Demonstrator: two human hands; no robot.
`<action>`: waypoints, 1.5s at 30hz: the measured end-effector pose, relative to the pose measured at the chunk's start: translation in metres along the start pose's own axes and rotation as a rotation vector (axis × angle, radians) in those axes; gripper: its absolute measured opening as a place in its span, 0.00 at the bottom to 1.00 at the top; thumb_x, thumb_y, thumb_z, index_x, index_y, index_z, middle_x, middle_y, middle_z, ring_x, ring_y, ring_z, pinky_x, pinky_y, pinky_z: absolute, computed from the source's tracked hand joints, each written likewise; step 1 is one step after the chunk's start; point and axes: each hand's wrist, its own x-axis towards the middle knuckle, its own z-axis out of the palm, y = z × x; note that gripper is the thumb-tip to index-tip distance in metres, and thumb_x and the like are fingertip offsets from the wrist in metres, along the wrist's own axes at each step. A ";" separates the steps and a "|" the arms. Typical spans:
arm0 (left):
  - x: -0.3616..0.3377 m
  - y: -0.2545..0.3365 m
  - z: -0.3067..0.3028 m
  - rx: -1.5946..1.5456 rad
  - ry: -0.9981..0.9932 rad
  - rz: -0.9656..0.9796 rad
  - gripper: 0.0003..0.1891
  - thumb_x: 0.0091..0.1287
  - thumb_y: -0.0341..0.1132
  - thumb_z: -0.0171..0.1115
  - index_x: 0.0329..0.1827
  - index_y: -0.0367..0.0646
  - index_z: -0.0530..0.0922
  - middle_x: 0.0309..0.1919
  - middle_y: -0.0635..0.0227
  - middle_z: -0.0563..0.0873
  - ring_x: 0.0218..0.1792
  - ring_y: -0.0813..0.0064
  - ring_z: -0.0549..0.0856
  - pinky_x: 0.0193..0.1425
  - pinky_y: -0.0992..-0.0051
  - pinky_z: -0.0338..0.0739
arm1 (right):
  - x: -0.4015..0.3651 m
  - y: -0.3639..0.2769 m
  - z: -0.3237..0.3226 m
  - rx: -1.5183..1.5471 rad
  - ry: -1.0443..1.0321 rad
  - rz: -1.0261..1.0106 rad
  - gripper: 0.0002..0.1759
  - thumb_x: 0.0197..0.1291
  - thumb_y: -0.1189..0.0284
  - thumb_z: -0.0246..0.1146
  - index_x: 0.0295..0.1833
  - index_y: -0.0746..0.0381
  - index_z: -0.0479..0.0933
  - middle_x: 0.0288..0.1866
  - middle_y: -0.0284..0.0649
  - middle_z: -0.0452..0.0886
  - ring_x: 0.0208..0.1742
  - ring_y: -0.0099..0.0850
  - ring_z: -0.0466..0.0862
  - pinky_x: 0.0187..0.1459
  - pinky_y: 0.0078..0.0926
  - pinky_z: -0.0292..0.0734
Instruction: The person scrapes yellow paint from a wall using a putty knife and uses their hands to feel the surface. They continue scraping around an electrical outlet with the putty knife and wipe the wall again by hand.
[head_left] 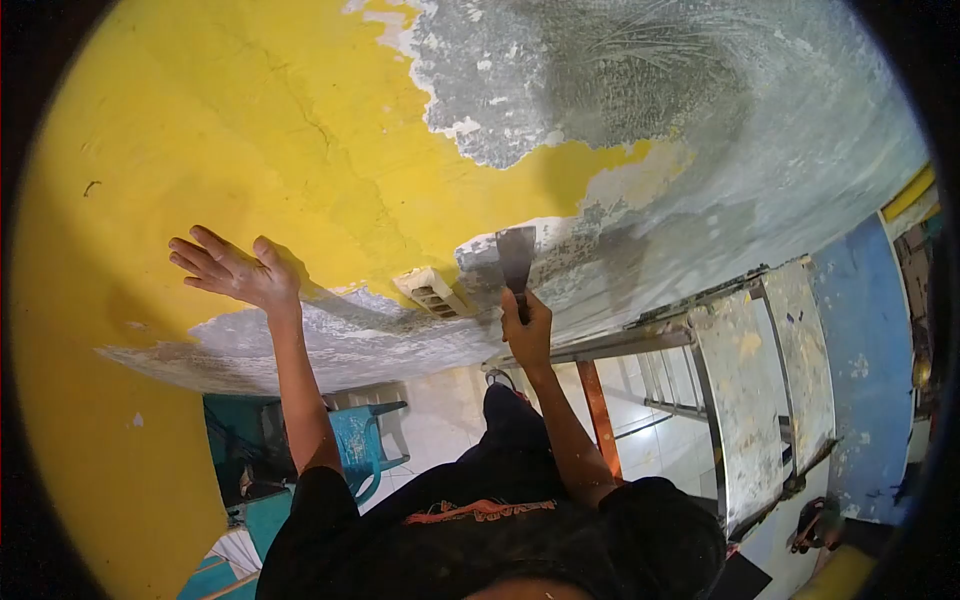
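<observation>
My left hand (238, 270) lies open against the yellow painted wall (290, 130), its fingers spread and pointing left. In my right hand (527, 325) is the handle of a scraper (516, 258), blade upward. The blade is at the wall, by the ragged edge where yellow paint meets bare grey plaster (490, 100). Between my hands, nearer the right one, a switch or socket plate (432, 292) sits in the wall. Below the yellow paint runs a strip of exposed, patchy plaster (350, 325).
A teal plastic chair (358, 440) stands below my left forearm. To the right are a metal scaffold with stained boards (740, 400), an orange-brown post (599, 415) and a blue panel (860, 370). A person (818, 525) is at the lower right.
</observation>
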 end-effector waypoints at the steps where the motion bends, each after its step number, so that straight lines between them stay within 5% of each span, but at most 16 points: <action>1: -0.004 0.001 0.001 -0.021 -0.021 -0.041 0.37 0.69 0.60 0.36 0.74 0.43 0.51 0.73 0.49 0.45 0.74 0.48 0.43 0.70 0.44 0.36 | 0.001 0.010 -0.005 -0.056 -0.007 -0.004 0.19 0.65 0.63 0.59 0.26 0.66 0.72 0.13 0.29 0.67 0.15 0.16 0.66 0.16 0.21 0.60; 5: -0.052 0.066 -0.018 -0.415 -0.148 -0.329 0.42 0.68 0.46 0.51 0.73 0.36 0.35 0.72 0.43 0.37 0.73 0.48 0.40 0.73 0.53 0.34 | -0.007 -0.023 -0.004 -0.095 -0.032 0.056 0.20 0.65 0.62 0.58 0.22 0.61 0.68 0.14 0.28 0.68 0.12 0.15 0.65 0.14 0.17 0.59; 6: -0.082 0.087 -0.036 -0.314 -0.325 -0.190 0.46 0.66 0.44 0.56 0.72 0.34 0.32 0.72 0.41 0.39 0.73 0.46 0.43 0.73 0.53 0.36 | -0.008 -0.031 -0.003 -0.090 -0.050 0.083 0.20 0.65 0.63 0.58 0.23 0.62 0.69 0.15 0.28 0.69 0.14 0.14 0.66 0.16 0.17 0.60; 7: -0.114 0.124 -0.047 -0.591 -0.414 -0.316 0.48 0.63 0.42 0.60 0.72 0.33 0.33 0.71 0.39 0.44 0.72 0.44 0.47 0.73 0.53 0.41 | -0.008 -0.036 -0.003 -0.089 -0.069 0.107 0.19 0.65 0.64 0.58 0.24 0.63 0.70 0.15 0.28 0.70 0.16 0.14 0.67 0.17 0.17 0.61; 8: -0.146 0.145 -0.052 -0.593 -0.462 -0.151 0.44 0.61 0.41 0.62 0.70 0.31 0.44 0.68 0.40 0.54 0.69 0.44 0.56 0.69 0.54 0.52 | -0.006 -0.039 -0.005 -0.094 -0.071 0.103 0.19 0.65 0.64 0.58 0.24 0.63 0.70 0.15 0.28 0.70 0.16 0.14 0.67 0.17 0.17 0.61; 11: -0.129 0.203 -0.055 -1.007 -0.933 -0.643 0.21 0.69 0.41 0.52 0.55 0.30 0.69 0.52 0.47 0.75 0.53 0.59 0.75 0.58 0.64 0.66 | -0.011 -0.042 -0.007 -0.160 -0.069 0.034 0.17 0.64 0.65 0.58 0.29 0.68 0.75 0.15 0.35 0.73 0.18 0.19 0.71 0.21 0.23 0.64; 14: -0.126 0.206 -0.034 -1.395 -1.158 -0.954 0.20 0.74 0.41 0.44 0.51 0.30 0.74 0.40 0.54 0.82 0.42 0.65 0.82 0.50 0.71 0.73 | -0.015 -0.043 -0.006 -0.191 -0.029 0.070 0.14 0.64 0.67 0.57 0.36 0.69 0.76 0.19 0.39 0.77 0.21 0.25 0.76 0.25 0.26 0.68; 20: -0.128 0.218 -0.032 -1.444 -1.089 -1.165 0.23 0.74 0.45 0.43 0.49 0.31 0.76 0.38 0.55 0.84 0.34 0.69 0.86 0.40 0.75 0.78 | -0.013 -0.036 -0.005 -0.092 -0.060 0.026 0.12 0.65 0.69 0.55 0.41 0.69 0.73 0.23 0.42 0.78 0.23 0.26 0.76 0.26 0.27 0.68; 23: -0.126 0.213 -0.034 -1.453 -1.098 -1.161 0.23 0.74 0.46 0.42 0.48 0.31 0.76 0.38 0.55 0.84 0.34 0.69 0.86 0.40 0.76 0.78 | -0.006 -0.033 -0.023 0.166 -0.319 0.309 0.15 0.67 0.62 0.53 0.35 0.64 0.72 0.19 0.32 0.73 0.17 0.19 0.70 0.19 0.17 0.62; 25: -0.124 0.214 -0.037 -1.463 -1.136 -1.168 0.24 0.74 0.47 0.43 0.48 0.31 0.76 0.37 0.55 0.84 0.34 0.69 0.85 0.40 0.75 0.79 | -0.004 -0.021 -0.035 0.794 -0.705 0.510 0.23 0.67 0.51 0.48 0.31 0.59 0.68 0.16 0.29 0.66 0.13 0.19 0.63 0.15 0.17 0.58; 26: -0.124 0.214 -0.038 -1.477 -1.174 -1.172 0.24 0.74 0.48 0.43 0.48 0.31 0.76 0.37 0.56 0.84 0.35 0.69 0.85 0.40 0.74 0.79 | -0.009 -0.021 -0.036 0.884 -0.672 0.586 0.27 0.65 0.42 0.43 0.28 0.54 0.64 0.13 0.28 0.60 0.10 0.18 0.58 0.12 0.16 0.52; 29: -0.129 0.218 -0.039 -1.445 -1.139 -1.191 0.23 0.74 0.46 0.43 0.46 0.31 0.77 0.35 0.56 0.85 0.33 0.71 0.86 0.39 0.77 0.78 | -0.013 -0.013 -0.034 0.873 -0.574 0.704 0.26 0.66 0.43 0.41 0.28 0.53 0.64 0.12 0.27 0.59 0.08 0.17 0.55 0.11 0.15 0.49; 36: -0.130 0.214 -0.033 -1.466 -1.095 -1.138 0.22 0.74 0.44 0.43 0.44 0.31 0.77 0.32 0.58 0.85 0.28 0.73 0.84 0.33 0.78 0.78 | -0.006 -0.021 -0.022 0.626 -0.492 0.603 0.23 0.69 0.49 0.40 0.33 0.55 0.69 0.14 0.27 0.64 0.10 0.18 0.62 0.13 0.16 0.54; 38: -0.124 0.212 -0.036 -1.430 -1.120 -1.176 0.21 0.74 0.43 0.45 0.41 0.31 0.78 0.29 0.59 0.84 0.25 0.75 0.83 0.29 0.79 0.77 | -0.013 -0.025 -0.006 0.351 -0.219 0.417 0.20 0.71 0.52 0.42 0.42 0.58 0.68 0.17 0.29 0.66 0.10 0.17 0.62 0.11 0.16 0.55; 42: -0.115 0.213 -0.036 -1.370 -1.101 -1.087 0.21 0.73 0.43 0.47 0.39 0.30 0.79 0.26 0.60 0.84 0.22 0.77 0.81 0.27 0.80 0.76 | -0.013 -0.007 -0.005 0.352 -0.302 0.401 0.20 0.70 0.52 0.42 0.48 0.58 0.66 0.18 0.29 0.67 0.11 0.18 0.65 0.12 0.16 0.59; 45: -0.109 0.215 -0.033 -1.354 -1.035 -1.072 0.20 0.72 0.42 0.49 0.37 0.30 0.79 0.24 0.60 0.84 0.20 0.78 0.80 0.25 0.80 0.75 | -0.004 -0.051 0.003 0.285 -0.206 0.136 0.19 0.70 0.51 0.43 0.46 0.56 0.65 0.17 0.30 0.66 0.10 0.18 0.64 0.11 0.16 0.58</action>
